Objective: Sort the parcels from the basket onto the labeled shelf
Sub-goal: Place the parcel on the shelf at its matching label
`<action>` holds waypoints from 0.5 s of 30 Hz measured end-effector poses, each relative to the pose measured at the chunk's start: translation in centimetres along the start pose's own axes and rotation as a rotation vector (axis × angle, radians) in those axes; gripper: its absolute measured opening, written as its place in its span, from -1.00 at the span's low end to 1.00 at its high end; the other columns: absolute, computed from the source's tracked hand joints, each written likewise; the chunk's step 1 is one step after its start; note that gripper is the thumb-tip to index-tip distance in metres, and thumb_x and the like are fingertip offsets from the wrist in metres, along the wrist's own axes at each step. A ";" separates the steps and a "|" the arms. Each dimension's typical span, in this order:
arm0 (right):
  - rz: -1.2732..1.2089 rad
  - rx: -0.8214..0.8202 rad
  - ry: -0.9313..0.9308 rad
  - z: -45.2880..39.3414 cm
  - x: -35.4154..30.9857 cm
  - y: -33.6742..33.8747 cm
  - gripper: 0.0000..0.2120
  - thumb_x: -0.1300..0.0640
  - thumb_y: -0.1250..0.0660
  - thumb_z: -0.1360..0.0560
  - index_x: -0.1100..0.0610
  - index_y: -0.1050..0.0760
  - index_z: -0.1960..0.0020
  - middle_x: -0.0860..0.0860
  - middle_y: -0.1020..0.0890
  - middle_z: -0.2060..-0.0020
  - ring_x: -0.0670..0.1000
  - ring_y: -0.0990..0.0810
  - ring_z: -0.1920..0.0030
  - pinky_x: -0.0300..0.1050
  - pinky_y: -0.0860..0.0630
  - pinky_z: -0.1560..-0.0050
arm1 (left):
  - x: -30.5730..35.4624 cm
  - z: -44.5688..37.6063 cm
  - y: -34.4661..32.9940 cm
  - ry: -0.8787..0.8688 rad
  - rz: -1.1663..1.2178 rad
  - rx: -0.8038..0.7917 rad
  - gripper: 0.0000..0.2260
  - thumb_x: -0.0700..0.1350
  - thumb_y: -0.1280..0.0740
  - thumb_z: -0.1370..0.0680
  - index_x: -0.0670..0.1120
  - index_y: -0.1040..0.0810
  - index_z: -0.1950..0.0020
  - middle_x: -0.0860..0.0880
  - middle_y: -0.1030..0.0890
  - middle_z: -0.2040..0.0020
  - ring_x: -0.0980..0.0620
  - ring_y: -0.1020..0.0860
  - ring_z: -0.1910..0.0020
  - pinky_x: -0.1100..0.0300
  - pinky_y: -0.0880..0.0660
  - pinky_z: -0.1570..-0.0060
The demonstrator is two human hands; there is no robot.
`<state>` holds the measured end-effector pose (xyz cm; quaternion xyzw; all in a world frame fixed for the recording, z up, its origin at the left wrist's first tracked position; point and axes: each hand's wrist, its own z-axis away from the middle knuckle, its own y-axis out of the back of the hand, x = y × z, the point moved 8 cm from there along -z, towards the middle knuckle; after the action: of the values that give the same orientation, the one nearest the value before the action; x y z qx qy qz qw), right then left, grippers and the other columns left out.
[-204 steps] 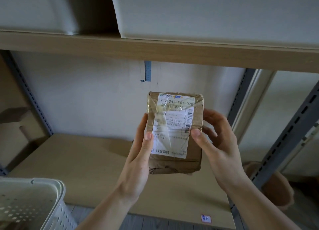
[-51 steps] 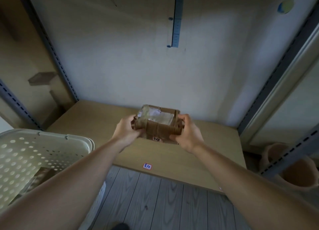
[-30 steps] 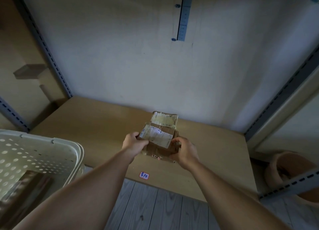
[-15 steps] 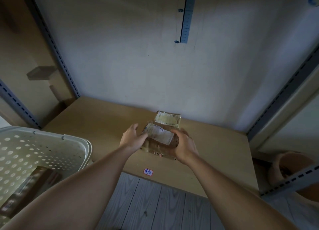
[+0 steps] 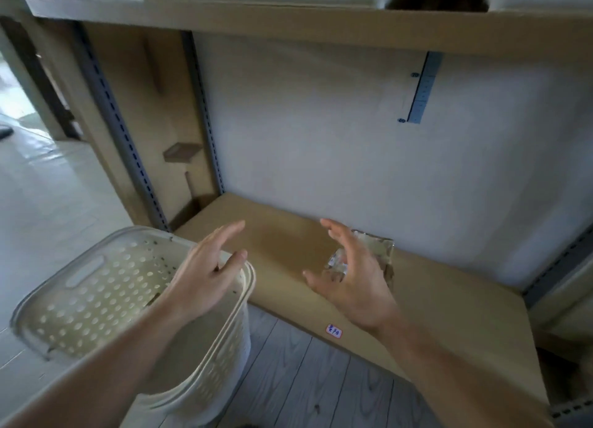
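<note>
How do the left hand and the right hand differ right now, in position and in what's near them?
The left hand hangs over the white basket; the right hand is over the shelf board. The right hand partly hides the taped parcel lying on the shelf; the left hand has no parcel near it. Both are open, fingers spread, palms facing inward, holding nothing.

You've got a blue ruler strip fixed upright on the white back wall, grey plank flooring below, and pale tiles off left.
</note>
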<state>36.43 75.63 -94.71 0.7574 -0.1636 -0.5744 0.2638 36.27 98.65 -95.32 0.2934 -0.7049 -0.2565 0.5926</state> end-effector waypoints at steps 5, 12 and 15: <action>-0.038 -0.183 0.048 -2.9 -4.9 -10.3 -0.23 -0.11 -0.49 -0.38 -0.14 -0.27 -0.53 -0.21 -0.41 -0.36 -0.18 -0.37 -0.38 -0.10 -0.40 -0.40 | -8.7 1.7 3.8 0.302 0.005 0.156 -0.63 -0.07 -0.28 -0.62 -0.05 -0.51 -0.44 -0.04 -0.58 -0.40 -0.05 -0.51 -0.42 -0.10 -0.44 -0.40; -0.023 -0.519 -0.133 -8.0 -5.2 -29.0 -0.24 -0.03 -0.52 -0.42 0.07 -0.30 -0.53 0.03 -0.48 -0.42 0.04 -0.47 -0.40 -0.23 -0.37 -0.23 | -22.7 2.9 6.6 0.845 0.153 0.224 -0.72 -0.15 -0.31 -0.60 -0.20 -0.56 -0.29 -0.21 -0.61 -0.30 -0.19 -0.60 -0.24 -0.04 -0.58 -0.22; 0.069 -0.629 -0.252 -9.9 -2.4 -36.8 -0.27 0.02 -0.52 -0.43 0.12 -0.31 -0.51 0.05 -0.52 -0.38 0.06 -0.51 -0.37 -0.27 -0.37 -0.19 | -28.7 3.2 5.2 1.070 0.296 0.225 -0.81 -0.16 -0.26 -0.62 -0.23 -0.59 -0.12 -0.20 -0.62 0.03 -0.14 -0.58 -0.02 0.00 -0.54 -0.01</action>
<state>43.15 108.79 -112.46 0.5560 -0.0353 -0.6768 0.4812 36.14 122.88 -111.83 0.3418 -0.3631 0.0903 0.8621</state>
